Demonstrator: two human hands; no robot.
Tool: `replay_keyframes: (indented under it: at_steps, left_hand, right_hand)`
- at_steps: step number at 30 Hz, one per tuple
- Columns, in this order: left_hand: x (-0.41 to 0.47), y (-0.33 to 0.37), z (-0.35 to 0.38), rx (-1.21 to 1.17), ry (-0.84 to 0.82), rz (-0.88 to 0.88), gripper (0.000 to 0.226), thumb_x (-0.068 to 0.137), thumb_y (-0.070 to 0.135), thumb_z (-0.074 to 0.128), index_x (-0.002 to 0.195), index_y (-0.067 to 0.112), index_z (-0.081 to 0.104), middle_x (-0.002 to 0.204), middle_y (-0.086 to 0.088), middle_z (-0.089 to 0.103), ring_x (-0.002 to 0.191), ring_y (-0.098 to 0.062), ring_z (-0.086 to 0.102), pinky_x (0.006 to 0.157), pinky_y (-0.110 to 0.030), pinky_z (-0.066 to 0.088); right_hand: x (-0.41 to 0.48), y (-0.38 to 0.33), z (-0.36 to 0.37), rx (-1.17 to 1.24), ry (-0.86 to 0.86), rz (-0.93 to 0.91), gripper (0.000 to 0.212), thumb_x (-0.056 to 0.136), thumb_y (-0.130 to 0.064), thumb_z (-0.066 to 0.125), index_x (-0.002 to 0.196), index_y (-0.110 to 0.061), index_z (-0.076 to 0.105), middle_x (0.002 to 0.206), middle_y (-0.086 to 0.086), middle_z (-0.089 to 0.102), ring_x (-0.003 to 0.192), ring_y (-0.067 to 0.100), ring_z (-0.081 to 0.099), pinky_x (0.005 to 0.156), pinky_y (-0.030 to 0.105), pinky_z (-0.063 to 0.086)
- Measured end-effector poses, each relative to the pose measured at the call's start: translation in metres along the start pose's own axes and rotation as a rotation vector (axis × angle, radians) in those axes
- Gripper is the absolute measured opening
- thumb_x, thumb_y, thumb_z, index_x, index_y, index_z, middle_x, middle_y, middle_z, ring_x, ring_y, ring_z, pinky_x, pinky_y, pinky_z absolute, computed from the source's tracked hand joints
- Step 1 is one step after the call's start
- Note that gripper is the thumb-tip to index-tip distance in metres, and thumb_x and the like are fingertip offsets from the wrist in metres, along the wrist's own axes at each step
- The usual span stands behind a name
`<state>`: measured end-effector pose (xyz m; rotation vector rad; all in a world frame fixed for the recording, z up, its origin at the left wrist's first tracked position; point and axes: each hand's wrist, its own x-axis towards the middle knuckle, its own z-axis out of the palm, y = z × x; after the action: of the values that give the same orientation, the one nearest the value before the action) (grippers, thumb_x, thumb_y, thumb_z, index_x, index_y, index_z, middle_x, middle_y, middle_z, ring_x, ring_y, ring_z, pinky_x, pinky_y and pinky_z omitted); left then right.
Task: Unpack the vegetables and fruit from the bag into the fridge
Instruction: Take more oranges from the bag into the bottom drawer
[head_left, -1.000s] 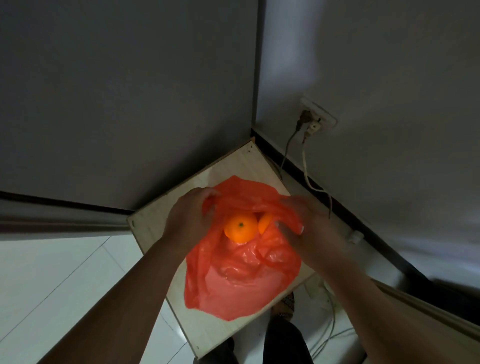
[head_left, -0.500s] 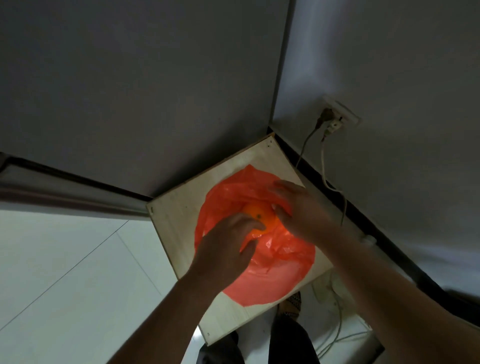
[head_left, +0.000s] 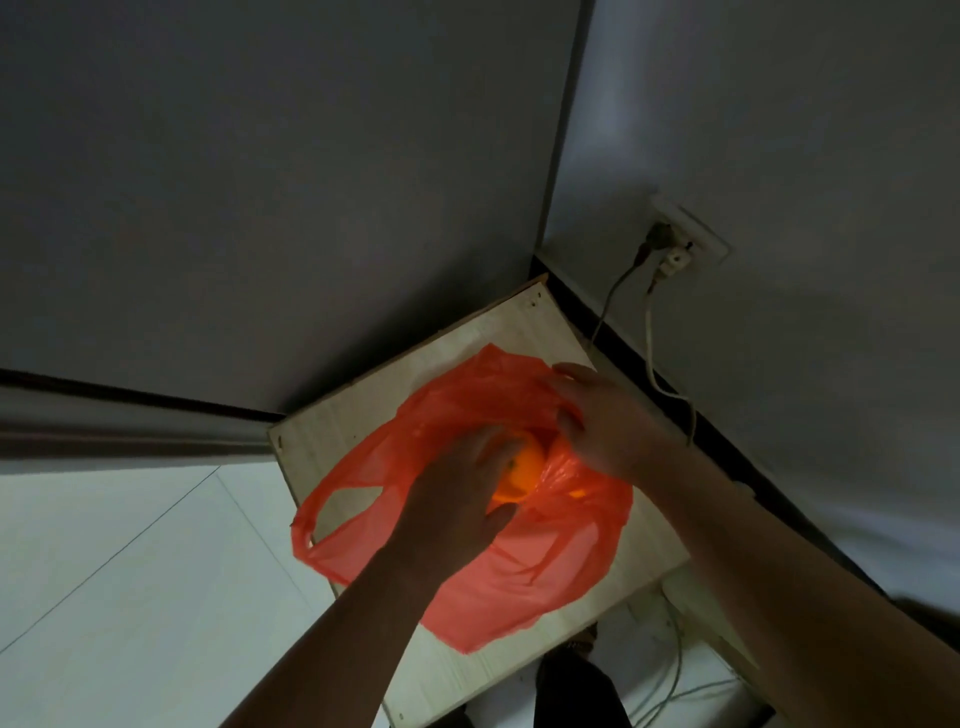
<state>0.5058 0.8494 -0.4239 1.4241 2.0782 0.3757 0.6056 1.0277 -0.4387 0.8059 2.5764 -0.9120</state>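
Overhead, head view: we see the red plastic bag (head_left: 519, 582) lying on a pale wooden board (head_left: 353, 415) in a room corner. Our left hand (head_left: 457, 499) reaches into its mouth, fingers curled over an orange (head_left: 524, 470) that sits inside the bag, near its middle. A sliver of a second fruit (head_left: 574, 492) shows just beside it. Our right hand (head_left: 602, 421) pinches the far rim of the bag, fingers bunched on the film. To do this step well, we judge, the right hand should hold the mouth wide and taut while the left closes fully round the orange before lifting — thin film snags easily, and a loose fruit could roll off the board.
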Motion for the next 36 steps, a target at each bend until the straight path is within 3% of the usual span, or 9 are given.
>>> replay_keyframes:
  at_steps: [5,9,14,17,19,25,28,32,36]
  left_hand:
    - [0.007,-0.005,0.004,0.057,-0.082,-0.031,0.073,0.083,0.028,0.065,0.144,0.030,0.024,0.152,0.002,0.020,0.137,-0.019,0.023,0.106,-0.028,0.031]
    - [0.007,-0.011,0.005,0.052,-0.008,-0.009,0.073,0.071,0.015,0.075,0.136,0.023,0.042,0.140,-0.008,0.044,0.124,-0.030,0.045,0.095,-0.038,0.045]
    - [-0.011,-0.006,-0.008,0.002,0.053,0.029,0.079,0.063,0.024,0.082,0.128,0.031,0.038,0.133,-0.005,0.049,0.116,-0.025,0.052,0.081,-0.029,0.049]
    - [-0.026,0.002,-0.020,-0.094,0.104,0.026,0.080,0.063,0.026,0.082,0.127,0.037,0.036,0.133,0.007,0.042,0.111,-0.005,0.043,0.076,-0.009,0.038]
    - [-0.033,0.006,-0.025,-0.140,0.135,0.005,0.080,0.063,0.029,0.082,0.127,0.041,0.036,0.131,0.011,0.041,0.107,-0.001,0.040,0.071,-0.005,0.034]
    - [-0.035,0.010,-0.027,-0.154,0.187,-0.068,0.080,0.063,0.035,0.083,0.129,0.038,0.039,0.132,0.002,0.046,0.110,-0.010,0.042,0.076,-0.010,0.035]
    - [-0.030,0.012,-0.026,-0.142,0.187,-0.052,0.078,0.064,0.036,0.082,0.129,0.036,0.039,0.131,0.002,0.046,0.109,-0.010,0.042,0.075,-0.008,0.032]
    - [-0.017,0.016,-0.026,-0.119,0.151,-0.009,0.080,0.065,0.031,0.082,0.129,0.038,0.036,0.132,-0.002,0.045,0.112,-0.014,0.043,0.076,-0.016,0.037]
    - [-0.006,0.021,-0.026,-0.148,0.129,-0.033,0.077,0.067,0.030,0.081,0.132,0.034,0.040,0.135,0.002,0.041,0.114,-0.010,0.039,0.081,-0.021,0.039]
  right_hand:
    - [0.002,0.000,-0.001,0.055,0.019,0.027,0.050,0.094,-0.026,0.046,0.143,-0.022,0.034,0.150,0.004,0.031,0.135,0.021,0.033,0.110,0.033,0.030]
    - [-0.011,-0.002,-0.007,0.102,0.047,0.063,0.052,0.092,-0.030,0.052,0.141,-0.021,0.036,0.149,0.003,0.032,0.132,0.021,0.037,0.105,0.030,0.032]
    - [-0.050,-0.003,-0.022,0.257,0.091,0.086,0.071,0.069,-0.059,0.056,0.131,-0.026,0.047,0.132,0.000,0.045,0.114,0.017,0.051,0.089,0.026,0.041]
    - [-0.077,0.004,-0.020,0.276,0.099,0.164,0.072,0.069,-0.045,0.073,0.131,-0.022,0.047,0.132,-0.002,0.043,0.113,0.016,0.051,0.087,0.025,0.041]
    - [-0.089,0.008,-0.014,0.207,0.105,0.217,0.060,0.075,-0.034,0.073,0.129,-0.019,0.049,0.132,-0.003,0.042,0.110,0.013,0.050,0.084,0.019,0.036]
    - [-0.097,0.031,0.000,0.278,0.230,0.358,0.027,0.087,-0.025,0.062,0.112,-0.017,0.061,0.119,0.000,0.054,0.091,0.008,0.052,0.073,0.015,0.038]
    - [-0.090,0.040,-0.001,0.308,0.299,0.399,0.023,0.087,-0.024,0.061,0.108,-0.014,0.064,0.113,0.002,0.058,0.085,0.008,0.051,0.062,0.008,0.032]
    - [-0.081,0.044,0.000,0.288,0.363,0.385,0.021,0.087,-0.025,0.061,0.105,-0.016,0.065,0.112,0.004,0.062,0.091,0.011,0.054,0.072,0.021,0.038]
    - [-0.089,0.041,-0.004,0.318,0.348,0.327,0.024,0.085,-0.024,0.063,0.108,-0.017,0.064,0.110,-0.001,0.060,0.090,0.007,0.052,0.069,0.014,0.037]
